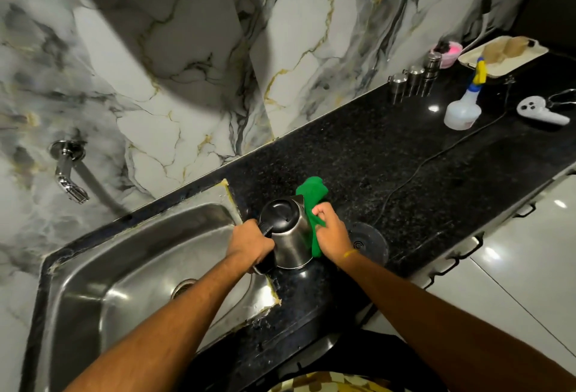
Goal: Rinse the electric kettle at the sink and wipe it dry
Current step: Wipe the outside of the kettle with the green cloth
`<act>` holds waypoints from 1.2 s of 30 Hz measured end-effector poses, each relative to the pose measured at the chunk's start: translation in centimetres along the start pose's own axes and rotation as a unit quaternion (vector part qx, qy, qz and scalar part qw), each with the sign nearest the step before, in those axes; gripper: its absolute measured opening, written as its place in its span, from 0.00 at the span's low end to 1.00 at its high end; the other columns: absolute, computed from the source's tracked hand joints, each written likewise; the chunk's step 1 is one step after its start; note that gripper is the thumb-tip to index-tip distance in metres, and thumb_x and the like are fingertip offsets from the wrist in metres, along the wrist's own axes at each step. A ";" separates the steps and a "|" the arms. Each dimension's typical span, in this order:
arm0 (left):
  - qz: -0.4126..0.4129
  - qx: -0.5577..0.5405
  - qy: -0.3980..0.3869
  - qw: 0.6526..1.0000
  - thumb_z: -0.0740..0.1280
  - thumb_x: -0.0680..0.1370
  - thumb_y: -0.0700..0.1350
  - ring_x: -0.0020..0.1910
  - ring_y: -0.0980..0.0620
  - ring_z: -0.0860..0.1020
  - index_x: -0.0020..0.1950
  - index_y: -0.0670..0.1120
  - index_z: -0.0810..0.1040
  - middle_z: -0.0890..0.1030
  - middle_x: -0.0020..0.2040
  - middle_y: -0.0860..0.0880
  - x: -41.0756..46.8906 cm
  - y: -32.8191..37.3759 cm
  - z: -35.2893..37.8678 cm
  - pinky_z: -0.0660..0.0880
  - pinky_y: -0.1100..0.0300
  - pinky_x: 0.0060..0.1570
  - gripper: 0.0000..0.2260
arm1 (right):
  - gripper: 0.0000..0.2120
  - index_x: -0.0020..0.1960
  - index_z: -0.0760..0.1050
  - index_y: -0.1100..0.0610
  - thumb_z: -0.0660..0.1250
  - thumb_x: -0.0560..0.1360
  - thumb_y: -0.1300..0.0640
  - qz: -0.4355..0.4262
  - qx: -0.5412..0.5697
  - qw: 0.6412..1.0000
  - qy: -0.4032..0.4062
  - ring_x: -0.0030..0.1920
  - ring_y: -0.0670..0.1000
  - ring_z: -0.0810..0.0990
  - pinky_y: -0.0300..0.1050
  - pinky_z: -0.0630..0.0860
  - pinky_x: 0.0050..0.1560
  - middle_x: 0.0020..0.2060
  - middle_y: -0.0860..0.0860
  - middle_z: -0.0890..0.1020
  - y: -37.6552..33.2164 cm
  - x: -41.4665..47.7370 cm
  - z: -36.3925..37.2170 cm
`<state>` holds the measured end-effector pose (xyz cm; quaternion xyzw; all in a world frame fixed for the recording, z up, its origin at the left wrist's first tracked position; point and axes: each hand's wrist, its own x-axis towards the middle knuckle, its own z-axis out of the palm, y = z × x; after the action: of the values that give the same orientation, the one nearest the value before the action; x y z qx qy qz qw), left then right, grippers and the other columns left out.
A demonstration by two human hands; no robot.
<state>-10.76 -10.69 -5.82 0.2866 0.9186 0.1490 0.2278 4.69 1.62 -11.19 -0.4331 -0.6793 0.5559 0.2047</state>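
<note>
Between both hands, kettle [288,232] upright on the black counter [405,167] by the sink [131,267], left hand [251,243] gripping its handle, right hand [332,229] pressing a bunched green cloth [313,201] to its side

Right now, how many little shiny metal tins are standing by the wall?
3, in a row on the black counter against the marble wall: the nearest tin, the middle tin, and the farthest tin beside a pink tub. None looks hidden.

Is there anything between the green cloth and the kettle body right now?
Nothing visible. The right hand presses the green cloth straight against the kettle, while the left hand grips its handle.
</note>
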 end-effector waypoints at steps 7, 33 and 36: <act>0.090 0.021 -0.034 0.995 0.65 0.62 0.45 0.38 0.47 0.80 0.47 0.48 0.73 0.78 0.36 0.50 0.6 -2.0 -0.7 0.74 0.57 0.35 0.14 | 0.18 0.49 0.72 0.56 0.57 0.72 0.78 0.062 0.015 0.998 -0.010 0.53 0.54 0.77 0.50 0.74 0.55 0.51 0.59 0.81 4.8 -0.6 -0.4; 0.181 0.116 -0.001 0.977 0.72 0.71 0.40 0.42 0.37 0.83 0.54 0.48 0.69 0.84 0.42 0.41 -1.0 -2.1 -0.8 0.82 0.44 0.40 0.17 | 0.17 0.54 0.73 0.63 0.59 0.75 0.81 0.077 -0.027 0.961 -0.264 0.53 0.53 0.75 0.33 0.72 0.45 0.54 0.59 0.76 1.0 9.2 -2.3; 0.201 0.126 0.020 0.971 0.70 0.70 0.40 0.43 0.34 0.83 0.55 0.46 0.70 0.85 0.42 0.40 -1.8 -1.9 -0.7 0.80 0.45 0.38 0.16 | 0.19 0.57 0.75 0.63 0.60 0.75 0.81 0.066 -0.064 0.949 -0.302 0.56 0.54 0.75 0.33 0.72 0.46 0.54 0.60 0.77 -0.2 10.4 -1.5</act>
<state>-10.70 -13.36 -5.41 0.4883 0.8582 0.0803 0.1364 0.14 10.93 -12.71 -0.3015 -0.7134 0.6280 -0.0755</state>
